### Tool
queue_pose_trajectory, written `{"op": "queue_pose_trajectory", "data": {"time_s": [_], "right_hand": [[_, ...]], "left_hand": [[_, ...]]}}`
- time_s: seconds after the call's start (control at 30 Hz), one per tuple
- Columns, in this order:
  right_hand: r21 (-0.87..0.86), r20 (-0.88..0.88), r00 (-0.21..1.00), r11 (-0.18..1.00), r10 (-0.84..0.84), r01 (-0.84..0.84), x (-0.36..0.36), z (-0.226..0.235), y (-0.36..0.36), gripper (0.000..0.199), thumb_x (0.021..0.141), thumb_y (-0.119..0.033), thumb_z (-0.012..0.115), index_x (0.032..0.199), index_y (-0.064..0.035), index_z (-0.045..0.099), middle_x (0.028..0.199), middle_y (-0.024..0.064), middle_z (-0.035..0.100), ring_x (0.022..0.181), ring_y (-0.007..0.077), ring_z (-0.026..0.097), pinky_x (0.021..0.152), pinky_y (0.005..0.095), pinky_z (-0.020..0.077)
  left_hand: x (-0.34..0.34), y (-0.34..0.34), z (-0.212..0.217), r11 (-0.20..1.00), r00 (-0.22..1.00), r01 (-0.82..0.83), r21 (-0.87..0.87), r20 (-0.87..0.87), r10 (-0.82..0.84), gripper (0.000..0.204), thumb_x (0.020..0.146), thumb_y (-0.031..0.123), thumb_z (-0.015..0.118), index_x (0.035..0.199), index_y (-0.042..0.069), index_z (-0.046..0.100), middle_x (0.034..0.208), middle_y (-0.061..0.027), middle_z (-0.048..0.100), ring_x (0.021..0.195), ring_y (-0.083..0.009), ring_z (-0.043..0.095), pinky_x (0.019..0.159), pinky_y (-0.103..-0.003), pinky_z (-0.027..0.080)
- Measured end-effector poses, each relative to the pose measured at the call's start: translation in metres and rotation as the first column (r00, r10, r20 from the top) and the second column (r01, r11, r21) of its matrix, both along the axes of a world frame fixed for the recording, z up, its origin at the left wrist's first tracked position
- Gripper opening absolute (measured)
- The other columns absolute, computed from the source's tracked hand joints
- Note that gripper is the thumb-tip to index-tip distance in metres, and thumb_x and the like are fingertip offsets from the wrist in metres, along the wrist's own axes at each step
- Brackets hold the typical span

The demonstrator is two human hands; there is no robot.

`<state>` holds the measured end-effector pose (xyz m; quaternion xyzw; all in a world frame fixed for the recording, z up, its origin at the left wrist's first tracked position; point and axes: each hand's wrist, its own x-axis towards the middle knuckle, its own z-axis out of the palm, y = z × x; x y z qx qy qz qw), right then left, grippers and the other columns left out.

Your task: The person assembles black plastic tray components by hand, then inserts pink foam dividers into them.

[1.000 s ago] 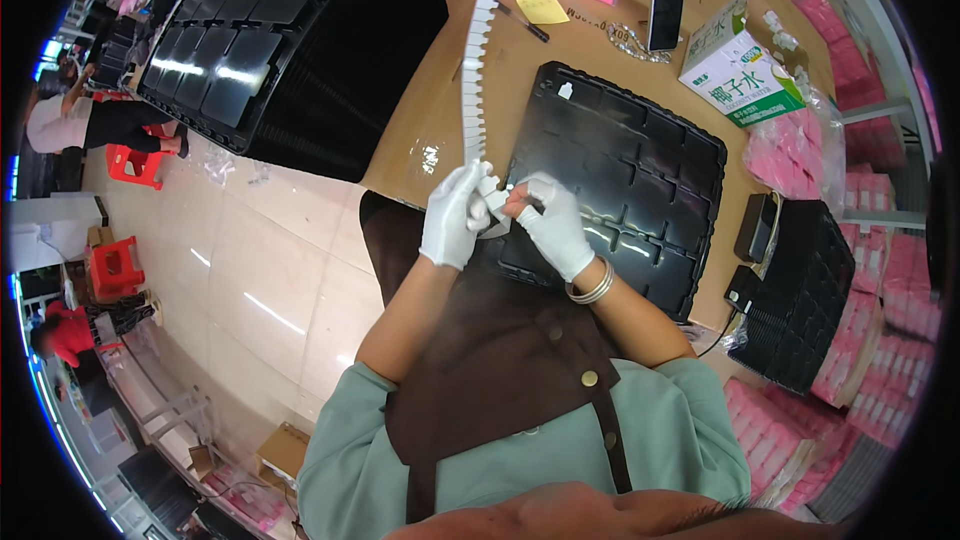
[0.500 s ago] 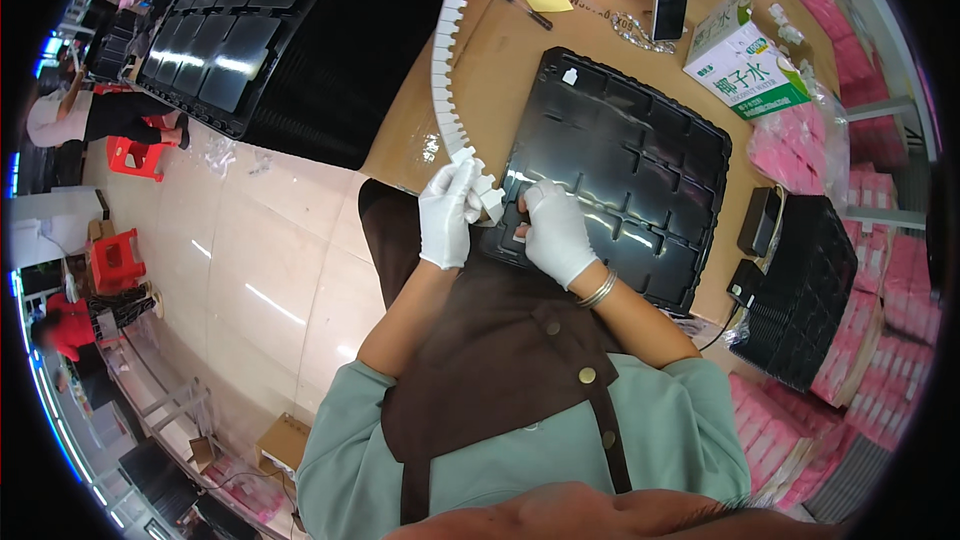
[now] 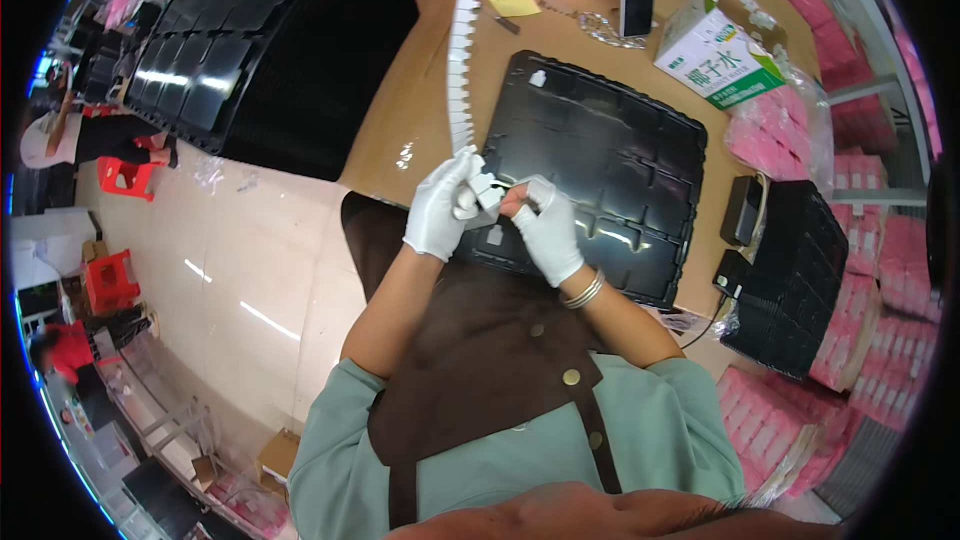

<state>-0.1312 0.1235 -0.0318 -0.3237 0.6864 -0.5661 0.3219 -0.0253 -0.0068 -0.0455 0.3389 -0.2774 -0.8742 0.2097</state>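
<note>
1. Gloved left hand [image 3: 437, 208] and right hand [image 3: 547, 230] both pinch the white strip [image 3: 462, 50] end, above the black tray's [image 3: 640, 140] near edge.
2. Strip's far end is cut off at the top; bare table [image 3: 410, 110] lies left.

Both hands wear white gloves: left hand [image 3: 438, 208], right hand [image 3: 547, 230]. Silver bangles [image 3: 583, 292] encircle the right wrist. Below the bangles: brown apron [image 3: 480, 360] (two round buttons) over pale green short-sleeved shirt [image 3: 650, 430].

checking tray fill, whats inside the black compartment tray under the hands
The black tray shows one small white piece in a far corner pocket and another just below the hands. Other visible pockets look empty. The left hand and right hand cover the near-left pockets.
</note>
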Motion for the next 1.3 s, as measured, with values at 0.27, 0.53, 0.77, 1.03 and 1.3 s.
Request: {"op": "queue_pose_trajectory", "data": {"time_s": [0.27,0.53,0.77,1.03,1.3], "right_hand": [[-0.097,-0.696,0.673,0.961,-0.251,0.258,-0.127,0.018,0.048,0.010,0.068,0.002,0.066,0.074,-0.0045,0.060,0.075,0.0116,0.058,0.070,0.0280,0.059,0.063,0.0375,0.0485],[0.515,-0.845,0.409,0.731,0.346,0.447,-0.287,-0.022,0.085,0.012,0.070,-0.011,0.071,0.078,-0.0065,0.064,0.092,0.0153,0.061,0.085,0.0342,0.062,0.074,0.0437,0.0519],[0.514,-0.825,0.554,0.560,0.114,0.650,-0.273,0.003,0.064,0.049,0.061,-0.020,0.085,0.097,-0.0001,0.058,0.102,0.0208,0.061,0.094,0.0376,0.063,0.078,0.0440,0.0533],[-0.003,0.042,0.983,0.984,0.179,-0.179,-0.043,0.016,0.002,0.016,0.077,-0.006,0.071,0.091,-0.0016,0.065,0.083,0.0031,0.061,0.068,0.0083,0.054,0.064,0.0244,0.0461],[-0.069,0.075,0.997,0.998,-0.001,0.006,-0.021,0.006,0.006,0.005,0.078,-0.001,0.067,0.080,-0.0006,0.063,0.081,0.0039,0.062,0.077,0.0147,0.059,0.070,0.0274,0.0466]], "left_hand": [[0.000,0.002,0.015,0.968,0.981,-0.156,-0.198,0.080,0.175,0.032,0.098,0.020,0.052,0.123,0.000,0.052,0.095,-0.0028,0.059,0.077,-0.0090,0.058,0.056,-0.022,0.048],[-0.015,0.021,0.025,0.959,0.976,-0.150,-0.239,0.121,0.183,0.026,0.098,0.017,0.053,0.114,-0.002,0.059,0.087,-0.0016,0.059,0.057,-0.0005,0.043,0.043,-0.015,0.028],[-0.016,0.029,0.029,0.941,0.981,-0.111,-0.318,0.117,0.156,0.026,0.096,0.019,0.057,0.112,-0.001,0.061,0.092,-0.0027,0.063,0.056,-0.0003,0.046,0.042,-0.014,0.030],[-0.017,0.039,0.035,0.942,0.977,-0.063,-0.328,0.175,0.126,0.024,0.096,0.021,0.058,0.107,0.000,0.063,0.086,-0.0014,0.063,0.054,-0.0005,0.045,0.044,-0.015,0.032],[-0.018,0.046,0.033,0.966,0.984,-0.111,-0.232,0.109,0.140,0.020,0.097,0.019,0.056,0.104,0.001,0.060,0.083,-0.0018,0.060,0.055,-0.0033,0.048,0.044,-0.016,0.034]]}}
